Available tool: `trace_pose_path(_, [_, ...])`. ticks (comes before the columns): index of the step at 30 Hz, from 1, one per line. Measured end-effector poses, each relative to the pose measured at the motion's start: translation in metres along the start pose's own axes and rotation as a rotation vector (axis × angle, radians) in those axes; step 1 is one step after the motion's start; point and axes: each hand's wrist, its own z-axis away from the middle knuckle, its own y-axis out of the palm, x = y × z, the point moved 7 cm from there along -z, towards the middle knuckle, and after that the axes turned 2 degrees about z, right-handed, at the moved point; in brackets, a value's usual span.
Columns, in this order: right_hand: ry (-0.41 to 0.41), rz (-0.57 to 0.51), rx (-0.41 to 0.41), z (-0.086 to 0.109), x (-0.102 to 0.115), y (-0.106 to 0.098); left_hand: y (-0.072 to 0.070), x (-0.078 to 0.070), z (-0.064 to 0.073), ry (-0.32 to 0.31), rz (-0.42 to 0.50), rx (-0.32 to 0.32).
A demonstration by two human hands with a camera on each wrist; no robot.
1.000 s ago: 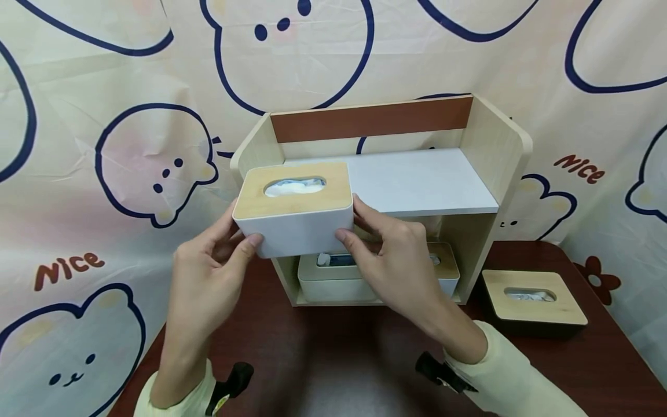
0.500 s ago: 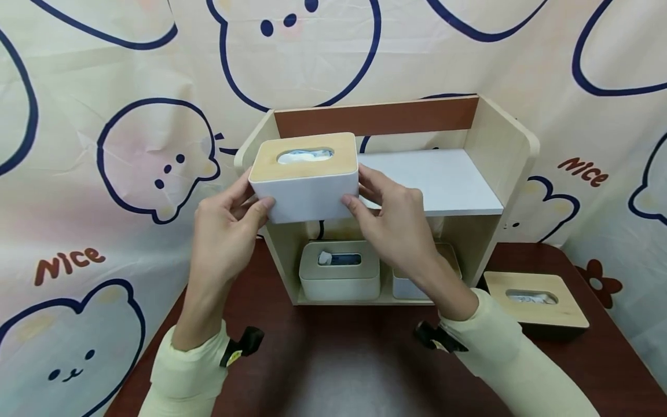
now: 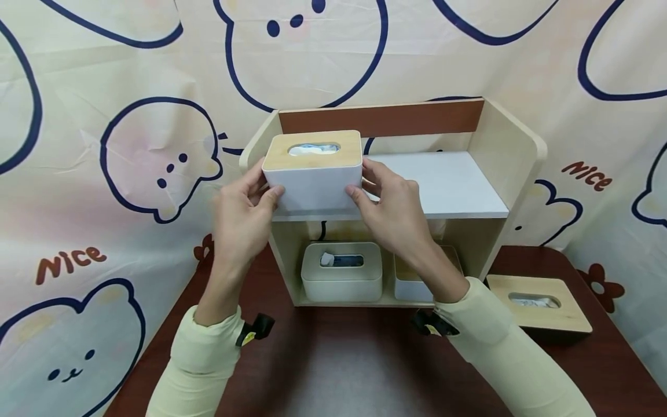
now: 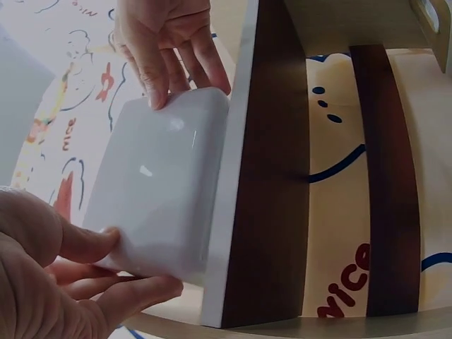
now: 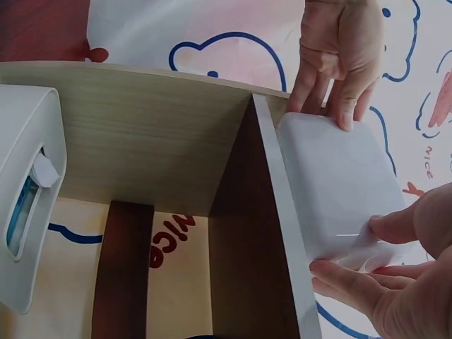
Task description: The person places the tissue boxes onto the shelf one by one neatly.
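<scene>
A white tissue box (image 3: 312, 194) with a pale wooden lid is at the left end of the white upper shelf (image 3: 448, 182), tissue showing in its oval slot. My left hand (image 3: 245, 217) grips its left end, thumb on the front face. At the other end my right hand (image 3: 393, 211) holds it the same way. In the left wrist view the box (image 4: 155, 183) lies close along the shelf's front edge (image 4: 233, 169); whether its base touches the shelf I cannot tell. The right wrist view shows both hands at opposite ends of the box (image 5: 342, 176).
Below, the shelf unit (image 3: 521, 156) holds a grey-white tissue box (image 3: 341, 289) and, partly behind my right forearm, a wood-lidded white box (image 3: 409, 286). A dark tissue box with a wooden lid (image 3: 557, 304) stands on the brown table (image 3: 354, 370) at right. A printed curtain hangs behind.
Both hands have raised the tissue box and moved it right and away from me, from in front of the shelf unit to its upper shelf level. The other boxes stayed put.
</scene>
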Motion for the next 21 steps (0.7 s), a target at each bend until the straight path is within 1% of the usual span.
trace_pose_path(5, [0.017, 0.004, 0.002, -0.0006, -0.0047, 0.0047, 0.0046, 0.0041, -0.0004, 0.034, -0.033, -0.046])
trace_pose_path(10, [0.002, 0.022, -0.004, -0.0001, -0.0087, 0.0078, 0.0062, 0.0046, 0.0006, 0.066, -0.072, -0.087])
trace_pose_path(17, [-0.013, 0.037, -0.012, 0.0020, -0.0094, 0.0091, 0.0070, 0.0055, 0.0028, 0.057, -0.103, -0.093])
trace_pose_path(21, [-0.006, 0.041, -0.004, 0.0021, -0.0096, 0.0102, 0.0068, 0.0060, 0.0036, 0.044, -0.109, -0.095])
